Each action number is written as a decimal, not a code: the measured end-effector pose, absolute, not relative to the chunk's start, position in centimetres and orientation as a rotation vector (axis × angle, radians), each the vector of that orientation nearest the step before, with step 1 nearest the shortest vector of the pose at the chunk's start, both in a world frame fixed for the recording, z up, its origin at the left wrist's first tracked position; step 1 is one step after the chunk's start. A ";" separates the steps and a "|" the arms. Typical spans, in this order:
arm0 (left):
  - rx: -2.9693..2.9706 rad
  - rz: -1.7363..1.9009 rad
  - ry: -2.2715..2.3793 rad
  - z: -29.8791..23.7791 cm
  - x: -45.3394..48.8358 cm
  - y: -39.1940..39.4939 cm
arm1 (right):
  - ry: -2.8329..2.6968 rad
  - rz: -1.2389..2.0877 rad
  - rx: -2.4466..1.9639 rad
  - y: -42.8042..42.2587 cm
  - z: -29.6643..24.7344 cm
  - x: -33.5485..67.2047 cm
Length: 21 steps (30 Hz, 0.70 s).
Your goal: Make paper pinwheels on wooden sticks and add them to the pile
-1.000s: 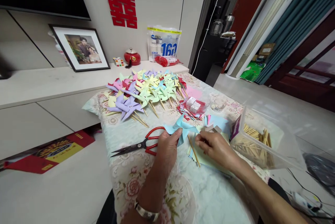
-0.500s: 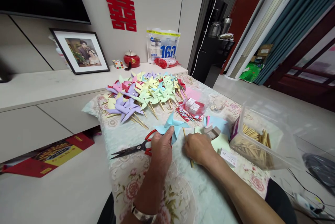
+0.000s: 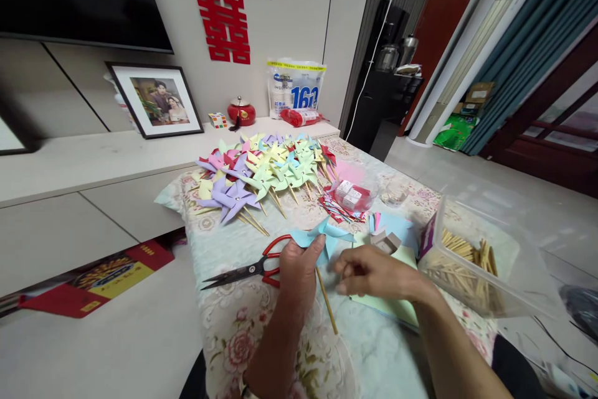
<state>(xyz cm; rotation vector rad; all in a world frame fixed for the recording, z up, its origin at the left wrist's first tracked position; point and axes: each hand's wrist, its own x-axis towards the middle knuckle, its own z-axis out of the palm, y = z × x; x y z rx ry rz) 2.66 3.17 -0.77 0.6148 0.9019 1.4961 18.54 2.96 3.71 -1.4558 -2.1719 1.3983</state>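
Note:
My left hand pinches a light blue paper pinwheel, thumb on top near its centre. A thin wooden stick slants down toward me from beneath the pinwheel, beside the left hand. Whether the stick is joined to the pinwheel is hidden. Just right of the pinwheel is my right hand, fingers loosely bent and apart, with nothing visible in them. Scissors with red handles lie left of my left hand, blades pointing left. Pale green paper lies under the right hand, by a small opened box.
Finished pinwheels in several colours are heaped at the table's far side. A clear plastic bin of wooden sticks stands at the right. Patterned paper strips and a clear pack with a white label lie mid-table.
My right hand has let go of the stick and its fingers have loosened. The stick now extends from beneath the pinwheel, nearer my left hand. The view has shifted slightly.

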 end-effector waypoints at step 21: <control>1.128 1.291 1.259 -1.5 2.8 2.6 | -1.662 1.147 -1.167 4.0 0.4 18.8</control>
